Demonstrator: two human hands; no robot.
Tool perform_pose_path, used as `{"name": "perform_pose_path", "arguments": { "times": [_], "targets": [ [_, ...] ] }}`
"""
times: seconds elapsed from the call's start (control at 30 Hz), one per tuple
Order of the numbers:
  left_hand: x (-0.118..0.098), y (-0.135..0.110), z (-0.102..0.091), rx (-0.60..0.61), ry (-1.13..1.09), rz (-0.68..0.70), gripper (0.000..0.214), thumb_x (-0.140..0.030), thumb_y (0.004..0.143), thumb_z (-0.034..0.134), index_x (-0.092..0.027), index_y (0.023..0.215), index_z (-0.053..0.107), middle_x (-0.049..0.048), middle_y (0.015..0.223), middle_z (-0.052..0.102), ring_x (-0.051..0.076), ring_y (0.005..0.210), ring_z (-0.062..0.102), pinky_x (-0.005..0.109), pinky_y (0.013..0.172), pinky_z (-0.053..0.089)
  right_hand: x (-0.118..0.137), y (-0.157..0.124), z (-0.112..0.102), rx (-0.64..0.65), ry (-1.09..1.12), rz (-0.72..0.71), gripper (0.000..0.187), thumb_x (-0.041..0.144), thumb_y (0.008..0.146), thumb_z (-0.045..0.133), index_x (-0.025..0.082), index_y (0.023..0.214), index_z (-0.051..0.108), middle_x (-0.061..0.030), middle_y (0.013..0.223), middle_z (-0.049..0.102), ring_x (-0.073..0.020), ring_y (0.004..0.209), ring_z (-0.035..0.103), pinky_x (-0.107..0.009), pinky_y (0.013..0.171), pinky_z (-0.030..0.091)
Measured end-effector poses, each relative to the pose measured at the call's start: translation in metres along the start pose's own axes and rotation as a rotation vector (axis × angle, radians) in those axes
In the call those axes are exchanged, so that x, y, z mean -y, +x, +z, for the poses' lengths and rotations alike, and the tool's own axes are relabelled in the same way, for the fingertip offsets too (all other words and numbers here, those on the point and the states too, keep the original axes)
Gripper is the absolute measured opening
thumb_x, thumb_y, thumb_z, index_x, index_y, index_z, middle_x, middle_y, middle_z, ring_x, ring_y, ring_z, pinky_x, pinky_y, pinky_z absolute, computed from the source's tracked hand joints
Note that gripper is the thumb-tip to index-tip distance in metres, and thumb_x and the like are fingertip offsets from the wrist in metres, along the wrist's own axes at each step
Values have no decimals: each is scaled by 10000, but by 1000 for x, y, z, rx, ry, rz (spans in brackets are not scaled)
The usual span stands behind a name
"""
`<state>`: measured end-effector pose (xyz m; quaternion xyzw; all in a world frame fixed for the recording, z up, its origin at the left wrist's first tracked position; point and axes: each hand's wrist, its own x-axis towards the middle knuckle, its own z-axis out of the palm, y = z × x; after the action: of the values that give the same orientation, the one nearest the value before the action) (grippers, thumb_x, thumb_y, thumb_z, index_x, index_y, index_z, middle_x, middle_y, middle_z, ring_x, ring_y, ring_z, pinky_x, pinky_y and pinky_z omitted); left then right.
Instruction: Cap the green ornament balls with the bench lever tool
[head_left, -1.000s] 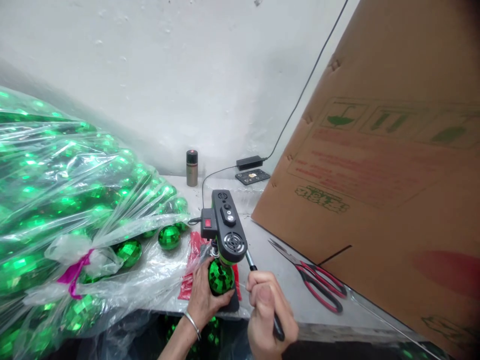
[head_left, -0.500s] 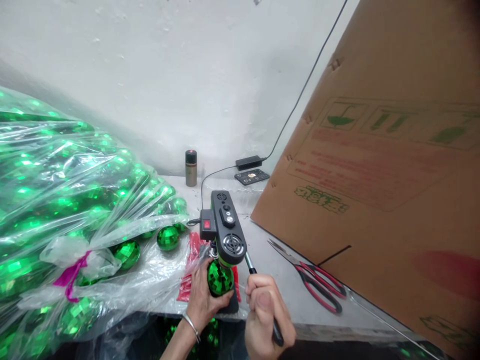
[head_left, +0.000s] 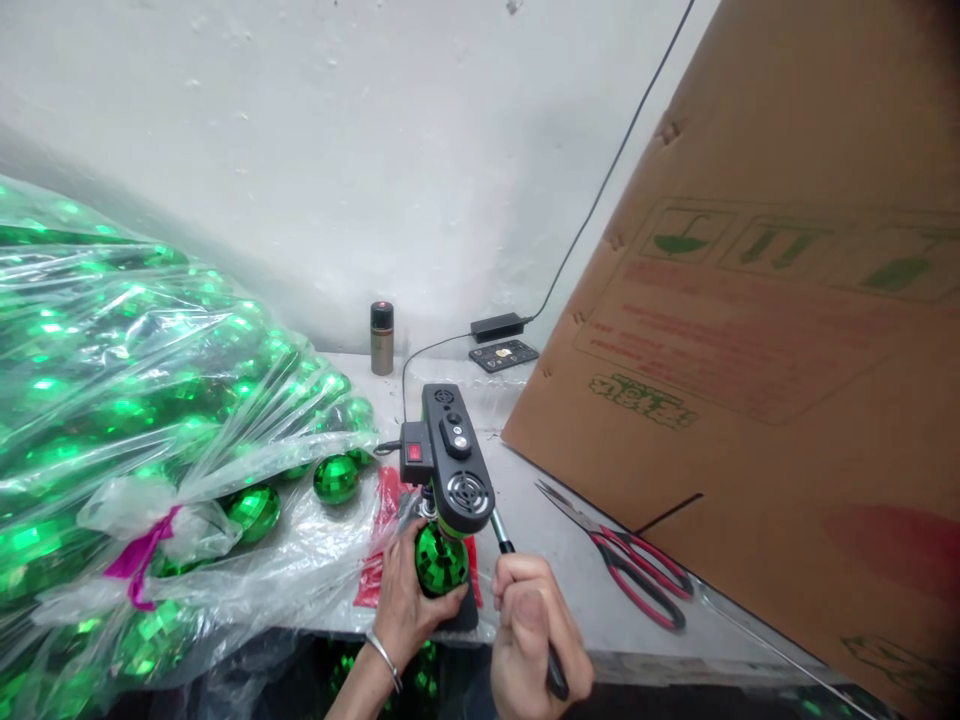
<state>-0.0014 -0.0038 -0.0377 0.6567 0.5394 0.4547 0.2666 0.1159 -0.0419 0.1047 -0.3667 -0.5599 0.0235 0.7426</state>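
A green mirrored ball (head_left: 441,562) sits directly beneath the rounded front end of a small black bench machine (head_left: 454,445) with a lever. My left hand (head_left: 403,590), a silver bangle at its wrist, is closed around the ball's left and lower sides with the thumb in front. Wrapped round the black grip of the machine's lever handle (head_left: 556,668) is my right hand (head_left: 536,630). The ball's top is hidden by the machine head. Red plastic (head_left: 386,500) lies under and beside the machine's base.
At left bulges a clear plastic bag (head_left: 180,420) full of green balls, with loose balls (head_left: 336,479) beside it. Red-and-black scissors (head_left: 622,555) lie at right, before a large cardboard box (head_left: 750,350). A spray can (head_left: 382,340), power adapter (head_left: 497,326) and phone (head_left: 504,355) stand behind.
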Motion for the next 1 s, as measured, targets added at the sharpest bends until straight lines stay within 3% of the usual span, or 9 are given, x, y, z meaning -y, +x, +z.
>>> {"name": "perform_pose_path", "arguments": {
  "times": [0.67, 1.0],
  "targets": [
    [-7, 5, -6, 13, 14, -25, 755, -400, 729, 893, -170, 1404, 645, 200, 1339, 783, 445, 1251, 758, 676, 1103, 600, -4, -5, -3, 14, -15, 14, 342, 134, 1116, 471, 228, 792, 527, 31, 705, 572, -112, 593, 559, -254, 546, 423],
    [0, 1, 9, -37, 28, -17, 811, -369, 694, 885, -164, 1431, 615, 211, 1346, 780, 452, 1260, 756, 686, 1110, 601, 0, 5, 3, -28, -27, -56, 391, 55, 1077, 462, 225, 727, 495, 32, 665, 526, -110, 561, 530, -252, 532, 404]
  ]
}}
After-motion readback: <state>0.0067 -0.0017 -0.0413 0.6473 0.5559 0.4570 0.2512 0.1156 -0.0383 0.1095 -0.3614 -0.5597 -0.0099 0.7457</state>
